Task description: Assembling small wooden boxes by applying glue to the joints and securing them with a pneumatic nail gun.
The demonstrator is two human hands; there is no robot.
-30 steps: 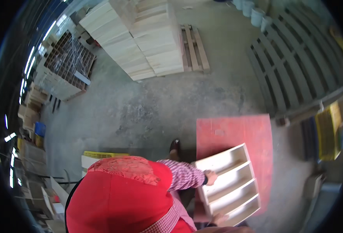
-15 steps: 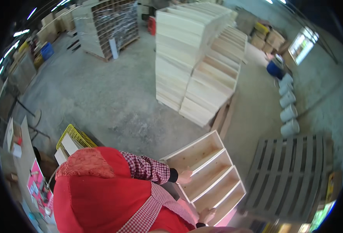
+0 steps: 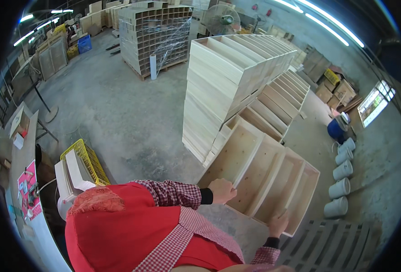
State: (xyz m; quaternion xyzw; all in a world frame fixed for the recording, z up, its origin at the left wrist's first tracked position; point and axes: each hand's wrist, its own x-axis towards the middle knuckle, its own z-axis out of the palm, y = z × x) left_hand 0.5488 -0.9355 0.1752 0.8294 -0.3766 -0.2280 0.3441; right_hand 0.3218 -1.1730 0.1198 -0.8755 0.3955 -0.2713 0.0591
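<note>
A pale unfinished wooden compartment box (image 3: 230, 156), open-faced and split by several crosswise dividers, is held tilted in front of me. My left hand (image 3: 223, 191) is closed on its near side, with the fingers at one of the dividers. Farther right along the same side, my right hand (image 3: 278, 223) is closed around the wood by another divider. The box's far edge overlaps the lower row of a tall stack of similar wooden boxes (image 3: 205, 99); whether the two touch I cannot tell.
A slatted grey pallet (image 3: 332, 245) lies at the lower right, below a row of white buckets (image 3: 338, 187). To my left are a yellow crate (image 3: 88, 158) with boards and a workbench (image 3: 21, 154). Farther back stands a plastic-wrapped pallet load (image 3: 152, 41) near a large fan (image 3: 221, 20).
The compartment box has moved up and forward to the stack, both my hands going with it. My view has tilted up, showing more of the far room.
</note>
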